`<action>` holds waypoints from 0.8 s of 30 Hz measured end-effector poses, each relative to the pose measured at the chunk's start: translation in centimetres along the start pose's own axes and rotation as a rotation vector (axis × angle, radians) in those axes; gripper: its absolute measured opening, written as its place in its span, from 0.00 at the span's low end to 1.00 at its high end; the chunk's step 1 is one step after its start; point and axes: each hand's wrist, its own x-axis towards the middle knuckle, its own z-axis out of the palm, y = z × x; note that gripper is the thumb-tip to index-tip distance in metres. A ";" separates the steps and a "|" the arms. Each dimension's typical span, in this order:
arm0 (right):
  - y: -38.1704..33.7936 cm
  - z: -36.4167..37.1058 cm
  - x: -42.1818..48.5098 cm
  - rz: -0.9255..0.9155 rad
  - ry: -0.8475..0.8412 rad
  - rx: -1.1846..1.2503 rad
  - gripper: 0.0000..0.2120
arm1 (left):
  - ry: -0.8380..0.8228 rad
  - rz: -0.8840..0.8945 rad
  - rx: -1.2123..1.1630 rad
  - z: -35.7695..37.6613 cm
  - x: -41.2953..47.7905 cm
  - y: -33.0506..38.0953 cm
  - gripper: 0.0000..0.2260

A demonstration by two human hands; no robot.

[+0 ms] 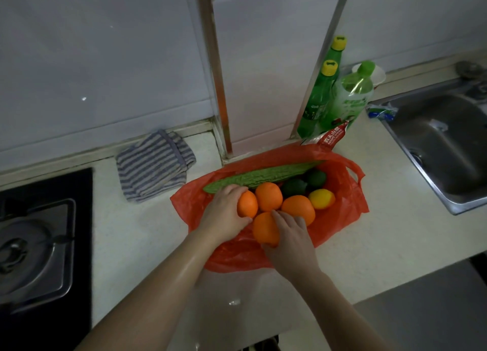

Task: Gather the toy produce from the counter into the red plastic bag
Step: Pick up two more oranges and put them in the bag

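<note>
The red plastic bag [342, 218] lies spread on the pale counter with toy produce on it. A long green bitter gourd [258, 176] lies across its far side, with two dark green fruits [303, 184] and a yellow lemon [321, 199] near it. Several oranges sit in the middle, among them one at the centre [268, 196] and one to the right [299, 208]. My left hand [224, 216] grips the leftmost orange [247, 204]. My right hand [292, 242] holds the nearest orange [264, 228], fingers curled over it.
A striped cloth [152, 166] lies left of the bag. The gas hob [37, 245] fills the left side. Green bottles [329, 92] stand behind the bag by the wall. The steel sink [448, 145] is at the right. The counter's front edge runs below my arms.
</note>
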 end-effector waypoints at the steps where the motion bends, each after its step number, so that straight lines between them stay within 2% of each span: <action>1: 0.0 0.0 0.0 0.001 0.002 -0.005 0.37 | 0.001 0.002 0.000 0.0 0.0 -0.1 0.34; 14: -0.2 -0.2 -0.3 0.047 -0.006 0.018 0.40 | -0.002 0.042 -0.018 -0.2 -0.2 -0.5 0.38; 24: -1.0 -2.6 -1.6 0.040 0.060 0.012 0.37 | 0.032 0.059 0.006 -2.8 -1.8 0.1 0.35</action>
